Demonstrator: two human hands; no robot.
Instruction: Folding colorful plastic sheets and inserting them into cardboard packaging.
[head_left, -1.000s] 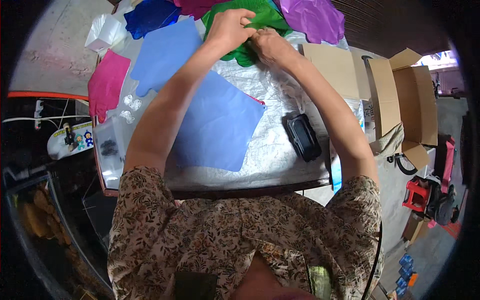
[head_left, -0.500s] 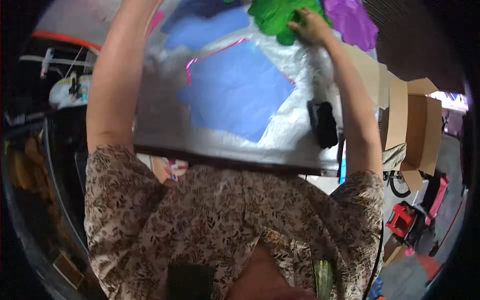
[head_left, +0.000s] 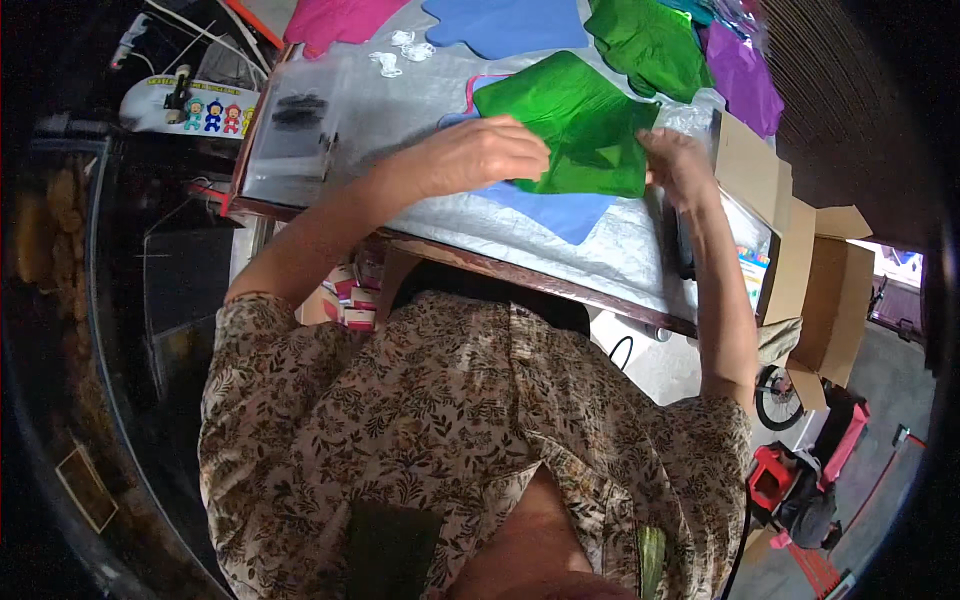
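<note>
A shiny green sheet [head_left: 575,125] is held spread between my two hands, low over the table. My left hand [head_left: 490,157] has its fingers curled closed at the sheet's left corner. At the right edge, my right hand [head_left: 680,165] pinches the same sheet, its thumb and fingers pressed together. Under the green sheet lies a light blue sheet [head_left: 575,217], mostly covered. A strip of pink ribbon [head_left: 470,95] shows along the blue sheet's upper left edge. Another green sheet [head_left: 650,45] lies crumpled farther back.
The table is covered in silvery plastic [head_left: 430,230]. Pink [head_left: 340,22], blue [head_left: 510,25] and purple [head_left: 742,75] sheets lie at its far side, near white ribbon coils [head_left: 400,50]. A black object [head_left: 682,240] stands by my right forearm. An opened cardboard box [head_left: 830,290] stands at the right.
My hands have come back from the far side of the table. A green sheet is now stretched between them over the blue one. The view has shifted, showing more of the table's left.
</note>
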